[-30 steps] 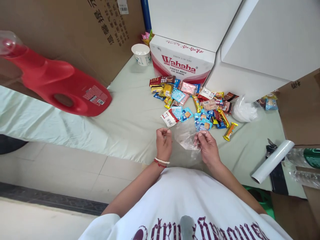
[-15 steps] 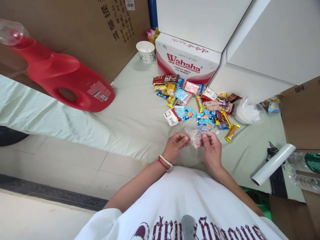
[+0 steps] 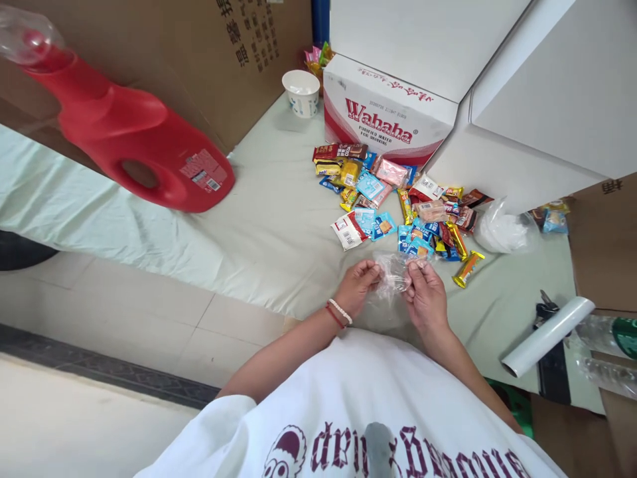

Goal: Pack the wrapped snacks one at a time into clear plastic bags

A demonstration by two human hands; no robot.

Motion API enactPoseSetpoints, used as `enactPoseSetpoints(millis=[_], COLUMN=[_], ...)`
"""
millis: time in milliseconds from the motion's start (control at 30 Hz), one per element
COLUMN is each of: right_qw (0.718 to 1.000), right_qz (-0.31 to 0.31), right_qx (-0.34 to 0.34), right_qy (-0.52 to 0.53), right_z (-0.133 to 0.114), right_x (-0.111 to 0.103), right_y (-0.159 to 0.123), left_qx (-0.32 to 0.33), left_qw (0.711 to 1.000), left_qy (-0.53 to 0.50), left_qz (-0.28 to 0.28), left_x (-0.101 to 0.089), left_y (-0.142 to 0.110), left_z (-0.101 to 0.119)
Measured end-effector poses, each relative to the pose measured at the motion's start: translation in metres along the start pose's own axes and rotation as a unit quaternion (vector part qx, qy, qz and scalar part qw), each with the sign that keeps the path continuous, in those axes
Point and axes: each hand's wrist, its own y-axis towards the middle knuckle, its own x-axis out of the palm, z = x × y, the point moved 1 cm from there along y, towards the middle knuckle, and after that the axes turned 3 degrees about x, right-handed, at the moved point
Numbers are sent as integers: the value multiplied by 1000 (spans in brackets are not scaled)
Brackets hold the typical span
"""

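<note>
Between my hands is a crumpled clear plastic bag (image 3: pixel 393 275), held close to the front of my shirt. My left hand (image 3: pixel 359 285), with a white bead bracelet and a red cord at the wrist, pinches its left side. The fingers of my right hand (image 3: pixel 425 292) are closed on its right side. Just beyond the bag lies a pile of wrapped snacks (image 3: pixel 393 172). Blue packets (image 3: pixel 417 238) are nearest the bag, and a yellow snack bar (image 3: pixel 468 269) lies to the right of it.
A red jug (image 3: pixel 144 139) stands at the left and a paper cup (image 3: pixel 302 93) at the back. Behind the snacks is a Wahaha carton (image 3: pixel 388 113). At right are a white plastic bag (image 3: pixel 505 229), a white roll (image 3: pixel 547 337), keys (image 3: pixel 547 302) and clear bottles (image 3: pixel 604 332).
My hands have moved slightly apart, and the clear bag is spread wider between them. The whole view has shifted a little, with the scene sliding to the right.
</note>
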Motion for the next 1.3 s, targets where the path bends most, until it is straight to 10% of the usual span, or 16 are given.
enactPoseSetpoints(millis=[233, 700, 967, 1300], right_qw=[999, 994, 992, 1000], right_qz=[-7, 62, 26, 0], right_qx=[12, 72, 113, 15], right_qy=[-32, 47, 57, -19], right_z=[-8, 21, 25, 19], right_x=[-38, -65, -57, -82], right_y=[24, 24, 10, 8], left_qx=[-17, 54, 54, 58], left_qw=[999, 997, 960, 994], left_qy=[6, 18, 273, 97], left_qz=[-28, 56, 40, 9], left_x=[-43, -62, -38, -38], left_y=[-7, -13, 4, -14], left_z=[4, 28, 13, 19])
